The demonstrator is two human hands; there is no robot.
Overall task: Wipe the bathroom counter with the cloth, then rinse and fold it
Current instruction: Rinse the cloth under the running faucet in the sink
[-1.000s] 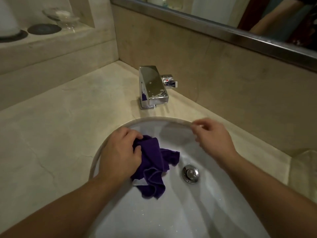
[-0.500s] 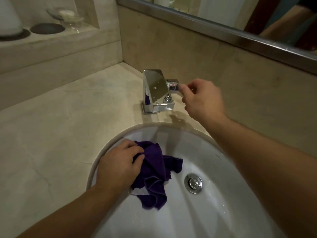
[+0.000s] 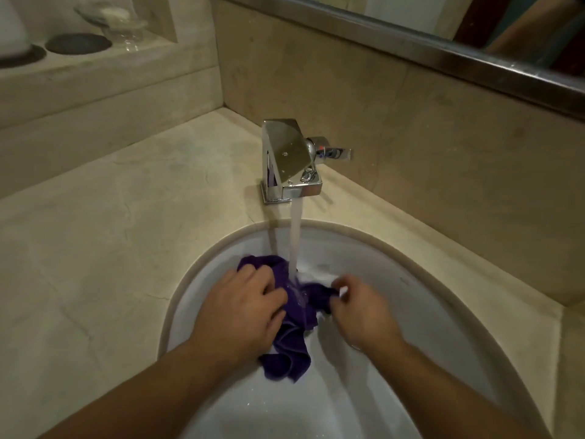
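Purple cloth (image 3: 292, 315) bunched between both grips under the water stream (image 3: 296, 236): left hand (image 3: 240, 315) clutches it, right hand (image 3: 361, 308) pinches its edge.

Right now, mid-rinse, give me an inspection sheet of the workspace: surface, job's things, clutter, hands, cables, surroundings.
Surface: beige stone counter around a white sink.
Job's things: purple cloth bunched in the sink, with the water stream from the chrome faucet falling on it.
Clutter: a dark disc and a clear glass dish on the raised ledge at the back left.
Hands: left hand grips the cloth; right hand pinches its other end.
Cables: nothing seen.
Surroundings: stone backsplash with a metal-edged mirror above it.
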